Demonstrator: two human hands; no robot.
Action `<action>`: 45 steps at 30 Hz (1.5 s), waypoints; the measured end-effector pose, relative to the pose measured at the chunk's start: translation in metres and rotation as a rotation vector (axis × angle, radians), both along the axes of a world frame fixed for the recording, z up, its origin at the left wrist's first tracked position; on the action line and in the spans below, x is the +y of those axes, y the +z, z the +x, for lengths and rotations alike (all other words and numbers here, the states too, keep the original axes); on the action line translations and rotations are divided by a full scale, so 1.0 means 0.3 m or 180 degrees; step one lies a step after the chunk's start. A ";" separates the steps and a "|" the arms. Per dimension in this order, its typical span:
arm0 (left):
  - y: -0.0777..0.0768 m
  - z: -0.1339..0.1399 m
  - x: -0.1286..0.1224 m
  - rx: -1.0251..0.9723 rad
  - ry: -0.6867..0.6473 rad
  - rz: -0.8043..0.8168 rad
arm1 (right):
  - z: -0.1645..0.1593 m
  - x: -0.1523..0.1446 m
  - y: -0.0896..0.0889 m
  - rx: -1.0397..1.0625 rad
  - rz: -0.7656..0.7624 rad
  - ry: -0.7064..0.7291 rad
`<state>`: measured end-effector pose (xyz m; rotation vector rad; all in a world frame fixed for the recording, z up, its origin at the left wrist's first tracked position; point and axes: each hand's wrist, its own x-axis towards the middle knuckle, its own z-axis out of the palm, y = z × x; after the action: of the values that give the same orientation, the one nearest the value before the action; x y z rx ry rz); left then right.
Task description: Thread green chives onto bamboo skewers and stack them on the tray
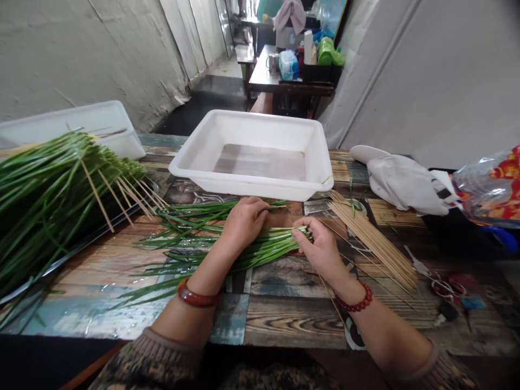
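A loose bunch of green chives [260, 253] lies across the table in front of me, leaves to the left and pale ends to the right. My left hand [246, 219] is closed over the middle of the bunch, fingers curled around some stalks; its fingertips are partly hidden. At the pale ends, my right hand [316, 242] pinches the chives between thumb and fingers. A thin wooden skewer [332, 300] slants out below the right hand; whether the hand touches it I cannot tell. Right of that hand lies a pile of wooden skewers [376, 244].
Behind the chives stands a white plastic tub [252, 187]. At left, skewered chives [60, 184] are heaped on a tray, before another white bin [122, 122]. Scissors and keys [444, 311], a pale cloth item [402, 181] and a plastic-wrapped red packet [504, 184] lie right.
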<state>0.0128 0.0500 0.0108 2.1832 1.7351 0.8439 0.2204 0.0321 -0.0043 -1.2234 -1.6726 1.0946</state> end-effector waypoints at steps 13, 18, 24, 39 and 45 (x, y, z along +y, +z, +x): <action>-0.010 0.006 0.006 0.1148 0.0226 -0.0191 | 0.001 0.000 -0.011 0.0016 0.0031 0.0017; -0.015 0.006 0.010 0.0892 0.0112 0.0165 | 0.000 0.000 -0.019 0.0014 0.0049 -0.0009; 0.005 0.020 -0.003 -0.0692 -0.0109 0.0327 | -0.001 -0.004 -0.008 0.0062 0.0028 -0.0050; 0.062 0.081 -0.053 -0.1269 -0.0438 -0.0145 | -0.002 -0.024 0.039 0.0155 0.0059 0.0008; 0.054 0.086 -0.055 -0.1211 -0.0406 -0.0066 | -0.003 -0.024 0.039 0.0106 0.0085 -0.0018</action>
<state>0.0386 0.0334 0.0269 1.9380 1.4003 1.1149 0.2196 0.0248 0.0073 -1.1862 -1.6528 1.0802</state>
